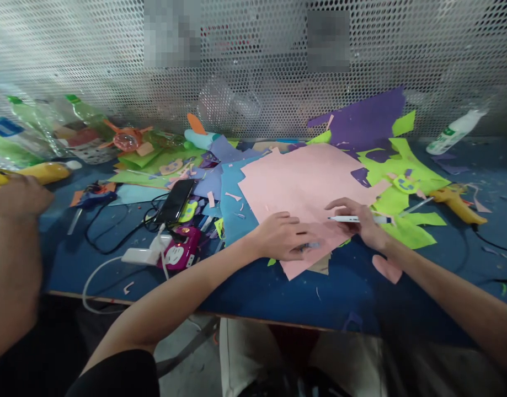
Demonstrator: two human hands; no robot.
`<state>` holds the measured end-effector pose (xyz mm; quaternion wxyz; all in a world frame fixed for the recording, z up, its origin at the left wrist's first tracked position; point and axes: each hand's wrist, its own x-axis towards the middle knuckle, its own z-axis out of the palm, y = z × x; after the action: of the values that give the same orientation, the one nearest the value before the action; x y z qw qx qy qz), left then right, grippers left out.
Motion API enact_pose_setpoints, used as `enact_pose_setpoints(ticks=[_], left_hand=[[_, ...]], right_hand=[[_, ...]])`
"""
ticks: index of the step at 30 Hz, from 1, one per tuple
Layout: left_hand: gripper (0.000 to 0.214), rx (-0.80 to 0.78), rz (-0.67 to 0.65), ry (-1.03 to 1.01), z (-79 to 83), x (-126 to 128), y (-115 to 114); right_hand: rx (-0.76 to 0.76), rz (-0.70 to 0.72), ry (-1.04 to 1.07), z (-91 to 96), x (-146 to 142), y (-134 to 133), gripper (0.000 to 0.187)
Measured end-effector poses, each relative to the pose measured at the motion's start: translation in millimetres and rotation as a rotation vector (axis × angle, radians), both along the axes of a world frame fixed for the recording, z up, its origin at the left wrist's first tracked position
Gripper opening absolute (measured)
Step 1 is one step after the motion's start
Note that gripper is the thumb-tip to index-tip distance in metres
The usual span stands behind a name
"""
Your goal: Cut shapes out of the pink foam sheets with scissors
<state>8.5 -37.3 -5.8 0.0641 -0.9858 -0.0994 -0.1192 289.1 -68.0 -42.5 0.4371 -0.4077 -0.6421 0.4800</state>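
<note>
A large sheet of pink paper (298, 182) with ragged edges lies in front of me on the blue table. Flat on its near part rests my left hand (284, 236), fingers stretched out. A small bluish-grey thing (313, 245) shows by those fingertips; I cannot make out what it is. My right hand (363, 223) is closed around a white marker (344, 219), its tip pointing left just above the pink sheet. Beside my right wrist lies a rounded pink cutout (388, 268). Blue paper (234, 204) sticks out from under the sheet's left side.
Green scraps (414, 229), purple paper (361, 118), a yellow glue gun (458, 204) and a white bottle (455, 132) lie right and behind. Leftward are a phone (176, 201), a magenta box (182, 248) with cables, and another person's hand (19, 196) on a yellow bottle (50, 172).
</note>
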Motion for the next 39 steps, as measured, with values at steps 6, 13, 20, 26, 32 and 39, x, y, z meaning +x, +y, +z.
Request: enact_pose_setpoints(ticks=[6,13,20,26,32,39], left_hand=[[0.038,-0.119,-0.096,0.109,-8.3,1,-2],[0.032,-0.187,-0.101,0.035,-14.2,1,-2],[0.024,-0.197,-0.124,-0.012,-13.9,3,-3],[0.019,-0.208,-0.123,-0.066,-15.2,4,-5],[0.021,-0.244,-0.094,-0.065,-13.7,4,-6],[0.015,-0.259,-0.084,-0.042,-11.9,4,-6]], right_hand=[[-0.037,0.019,-0.106,-5.9,7,5,0.028],[0.087,-0.114,-0.372,-9.3,13,8,0.025],[0.188,-0.156,-0.511,-10.6,15,9,0.031],[0.182,-0.163,-0.547,-14.2,15,9,0.031],[0.211,-0.141,-0.574,-11.5,15,9,0.037],[0.196,-0.171,-0.583,-13.4,15,8,0.032]])
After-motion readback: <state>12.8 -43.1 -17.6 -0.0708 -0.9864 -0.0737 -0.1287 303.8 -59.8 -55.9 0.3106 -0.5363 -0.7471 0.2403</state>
